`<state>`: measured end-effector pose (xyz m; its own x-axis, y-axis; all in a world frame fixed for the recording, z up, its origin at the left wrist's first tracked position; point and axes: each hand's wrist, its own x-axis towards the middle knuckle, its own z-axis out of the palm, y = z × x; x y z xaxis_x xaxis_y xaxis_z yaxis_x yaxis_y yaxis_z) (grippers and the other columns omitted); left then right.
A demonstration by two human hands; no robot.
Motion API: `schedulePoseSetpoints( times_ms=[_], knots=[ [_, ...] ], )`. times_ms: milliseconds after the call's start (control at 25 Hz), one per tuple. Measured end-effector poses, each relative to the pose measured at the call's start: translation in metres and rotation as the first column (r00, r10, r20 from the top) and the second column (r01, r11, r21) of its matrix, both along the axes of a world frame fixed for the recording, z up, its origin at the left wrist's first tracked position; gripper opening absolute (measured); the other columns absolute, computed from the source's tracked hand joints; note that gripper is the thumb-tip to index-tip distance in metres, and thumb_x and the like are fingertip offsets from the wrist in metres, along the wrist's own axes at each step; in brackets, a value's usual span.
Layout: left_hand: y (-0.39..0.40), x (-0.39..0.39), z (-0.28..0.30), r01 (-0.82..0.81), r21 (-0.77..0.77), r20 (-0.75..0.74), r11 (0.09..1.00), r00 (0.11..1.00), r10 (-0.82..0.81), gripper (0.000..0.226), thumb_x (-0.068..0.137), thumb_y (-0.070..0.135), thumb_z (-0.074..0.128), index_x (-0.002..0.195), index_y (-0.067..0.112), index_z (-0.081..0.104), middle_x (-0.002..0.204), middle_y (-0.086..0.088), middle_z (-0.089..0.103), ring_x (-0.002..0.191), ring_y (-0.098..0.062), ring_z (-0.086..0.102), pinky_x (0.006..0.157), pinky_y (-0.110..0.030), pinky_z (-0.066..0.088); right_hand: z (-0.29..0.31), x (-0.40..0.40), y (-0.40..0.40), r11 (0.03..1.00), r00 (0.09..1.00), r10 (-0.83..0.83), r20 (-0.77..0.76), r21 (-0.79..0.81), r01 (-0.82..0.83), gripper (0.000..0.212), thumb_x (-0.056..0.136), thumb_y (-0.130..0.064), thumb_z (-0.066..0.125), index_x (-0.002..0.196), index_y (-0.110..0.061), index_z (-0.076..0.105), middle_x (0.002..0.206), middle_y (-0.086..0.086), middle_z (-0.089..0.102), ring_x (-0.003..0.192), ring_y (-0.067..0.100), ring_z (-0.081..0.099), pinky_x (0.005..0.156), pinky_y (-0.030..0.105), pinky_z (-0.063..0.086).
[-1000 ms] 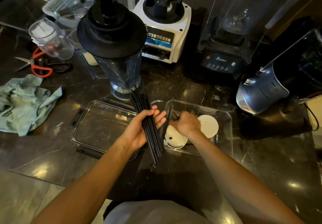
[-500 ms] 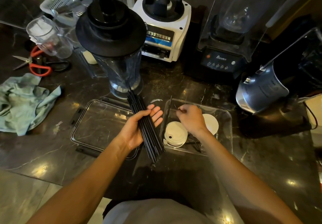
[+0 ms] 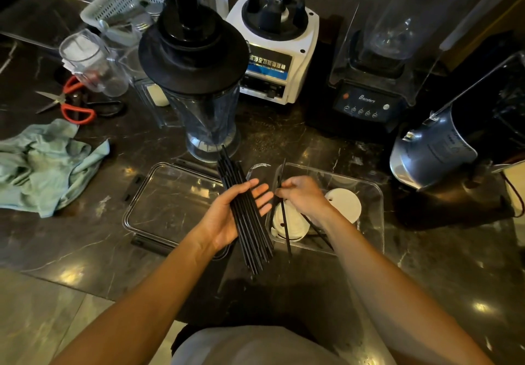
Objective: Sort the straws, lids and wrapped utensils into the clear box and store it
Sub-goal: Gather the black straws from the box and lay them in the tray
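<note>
My left hand [image 3: 227,217] lies palm up with a bundle of black straws [image 3: 246,222] resting across it, fingers loosely curled under them. My right hand [image 3: 304,197] pinches a single black straw [image 3: 285,222] that stands nearly upright over the left end of the clear box [image 3: 372,194]. Inside the box lie two white lids [image 3: 345,204], one partly hidden under my right hand, and a few more black straws [image 3: 321,229]. The box's clear cover [image 3: 170,202] lies flat to the left of the box. No wrapped utensils are visible.
A blender jar with a black lid [image 3: 196,60] stands just behind the straws. Two blender bases [image 3: 272,49] and a steel jug [image 3: 431,151] line the back. A green cloth [image 3: 48,163] and red scissors [image 3: 74,106] lie at the left. The counter edge runs near my body.
My right hand has lifted out of the box holding one straw and moved left toward the bundle. The left hand has opened its fingers a little under the straws.
</note>
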<state>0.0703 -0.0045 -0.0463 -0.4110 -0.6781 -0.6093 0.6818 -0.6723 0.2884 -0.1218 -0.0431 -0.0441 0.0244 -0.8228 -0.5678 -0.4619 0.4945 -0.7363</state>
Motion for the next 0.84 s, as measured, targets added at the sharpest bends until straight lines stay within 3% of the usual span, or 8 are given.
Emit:
schedulePoseSetpoints(
  times_ms=[120, 280, 400, 520, 680, 840],
  knots=[
    [0.0, -0.001, 0.0, -0.013, 0.028, 0.031, 1.0, 0.999, 0.013, 0.042, 0.091, 0.015, 0.063, 0.131, 0.006, 0.062, 0.134, -0.021, 0.068, 0.114, -0.031, 0.072, 0.09, -0.043, 0.062, 0.002, -0.007, 0.002, 0.998, 0.998, -0.055, -0.038, -0.023, 0.055, 0.016, 0.095, -0.014, 0.068, 0.081, -0.013, 0.074, 0.074, -0.002, 0.071, 0.068, 0.007, 0.062, 0.065, 0.023, 0.044],
    [-0.004, -0.011, 0.004, 0.034, 0.01, 0.08, 0.999, 0.996, -0.035, 0.036, 0.089, 0.007, 0.067, 0.124, 0.008, 0.065, 0.116, -0.016, 0.076, 0.117, -0.03, 0.071, 0.093, -0.041, 0.061, 0.009, -0.027, 0.002, 0.998, 0.998, -0.062, -0.021, -0.031, 0.062, 0.017, 0.099, -0.023, 0.068, 0.092, -0.009, 0.076, 0.077, 0.001, 0.069, 0.052, 0.002, 0.051, 0.05, 0.02, 0.037],
    [-0.007, -0.013, 0.008, 0.059, -0.002, 0.103, 0.998, 0.993, -0.059, 0.032, 0.086, 0.007, 0.068, 0.118, 0.01, 0.067, 0.11, -0.013, 0.076, 0.115, -0.029, 0.072, 0.094, -0.04, 0.06, 0.01, -0.019, 0.002, 0.995, 0.994, -0.097, 0.053, -0.025, 0.098, 0.009, 0.099, -0.023, 0.069, 0.098, -0.015, 0.073, 0.088, 0.003, 0.071, 0.066, 0.011, 0.057, 0.049, 0.024, 0.04],
    [-0.007, -0.007, 0.009, 0.059, -0.015, 0.09, 0.998, 0.994, -0.057, 0.027, 0.089, 0.006, 0.065, 0.115, 0.01, 0.068, 0.111, -0.013, 0.076, 0.116, -0.029, 0.072, 0.095, -0.041, 0.06, 0.005, -0.003, 0.005, 0.998, 0.996, -0.064, 0.055, -0.016, 0.065, 0.019, 0.099, -0.02, 0.067, 0.117, -0.013, 0.072, 0.094, -0.004, 0.072, 0.08, 0.009, 0.063, 0.051, 0.021, 0.043],
    [-0.002, -0.003, 0.008, 0.027, 0.007, 0.074, 1.0, 0.997, -0.027, 0.023, 0.089, 0.005, 0.063, 0.111, 0.01, 0.069, 0.102, -0.012, 0.078, 0.104, -0.026, 0.077, 0.088, -0.039, 0.063, 0.008, -0.003, 0.005, 1.0, 1.0, -0.025, 0.002, -0.005, 0.025, 0.016, 0.098, -0.018, 0.065, 0.097, -0.007, 0.078, 0.075, -0.004, 0.07, 0.064, 0.001, 0.059, 0.062, 0.024, 0.041],
    [0.001, -0.006, 0.007, 0.036, 0.016, 0.077, 0.999, 0.996, -0.037, 0.021, 0.089, 0.006, 0.064, 0.109, 0.011, 0.07, 0.105, -0.011, 0.077, 0.105, -0.025, 0.076, 0.089, -0.037, 0.063, 0.014, -0.014, 0.0, 0.998, 0.997, -0.067, 0.024, -0.014, 0.067, 0.015, 0.097, -0.022, 0.069, 0.095, -0.009, 0.077, 0.082, 0.003, 0.071, 0.076, 0.012, 0.062, 0.067, 0.028, 0.045]
  ],
)
